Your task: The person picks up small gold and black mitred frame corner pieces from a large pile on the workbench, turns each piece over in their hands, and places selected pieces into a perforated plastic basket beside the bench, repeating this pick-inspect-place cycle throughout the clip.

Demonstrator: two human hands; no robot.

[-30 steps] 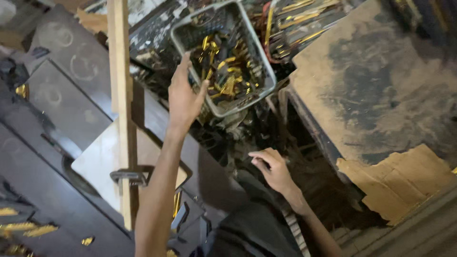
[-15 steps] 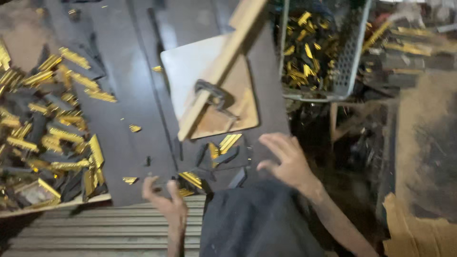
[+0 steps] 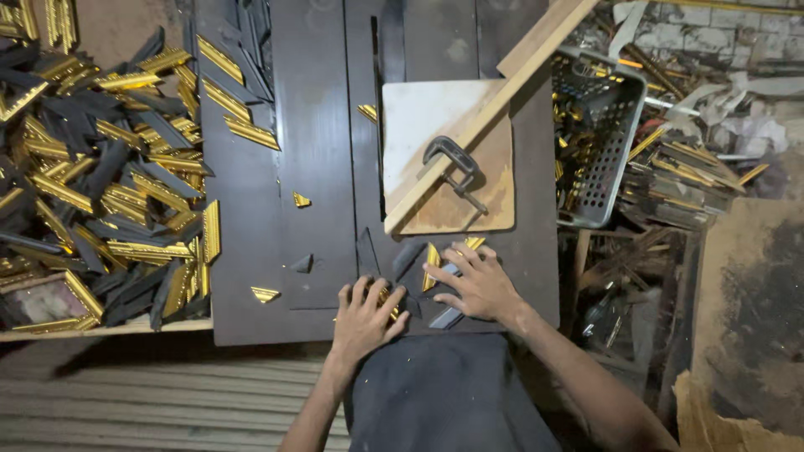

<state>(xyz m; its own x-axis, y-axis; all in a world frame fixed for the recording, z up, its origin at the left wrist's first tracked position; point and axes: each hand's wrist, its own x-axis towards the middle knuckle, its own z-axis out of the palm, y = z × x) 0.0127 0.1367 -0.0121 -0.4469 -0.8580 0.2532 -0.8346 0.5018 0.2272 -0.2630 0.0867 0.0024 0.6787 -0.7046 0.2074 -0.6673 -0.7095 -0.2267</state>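
The left hand (image 3: 365, 316) has come up onto the dark flat worktable (image 3: 318, 167), now lying open-fingered on short gold-and-black moulding offcuts (image 3: 431, 272); the right hand (image 3: 476, 285) is pressing flat, fingers spread, on them.

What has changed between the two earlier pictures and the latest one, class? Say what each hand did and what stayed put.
The left hand came away from the grey basket and down to the table's near edge, now lying flat on small gold and black offcuts. The right hand moved up onto the same pieces. The wooden strip, clamp and pile of moulding pieces stayed as they were.
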